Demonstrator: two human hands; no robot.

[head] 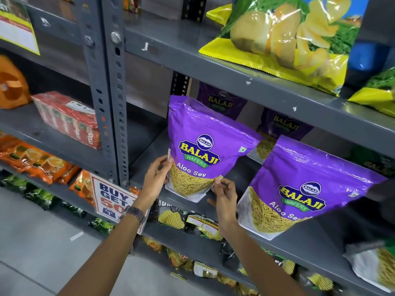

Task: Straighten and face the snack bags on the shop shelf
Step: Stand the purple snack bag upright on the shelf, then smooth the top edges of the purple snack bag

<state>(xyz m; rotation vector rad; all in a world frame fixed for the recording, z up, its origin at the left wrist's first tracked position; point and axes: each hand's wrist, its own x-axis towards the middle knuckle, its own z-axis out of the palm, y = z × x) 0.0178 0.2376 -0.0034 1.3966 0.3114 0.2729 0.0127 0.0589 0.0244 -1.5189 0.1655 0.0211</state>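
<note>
A purple Aloo Sev bag [201,144] stands at the front of the grey middle shelf [149,150], its label facing me. My left hand [157,178] grips its lower left edge. My right hand [224,197] pinches its lower right corner. A second purple Aloo Sev bag [305,189] stands to the right at the shelf's front edge, leaning slightly. Two more purple bags [222,103] sit further back in shadow behind them.
A yellow and green chips bag [284,39] lies on the upper shelf, overhanging its edge. A perforated grey upright [113,92] stands left of the bags. Red packs [66,118] and orange packets fill the left bay. A promo sign [111,199] hangs below.
</note>
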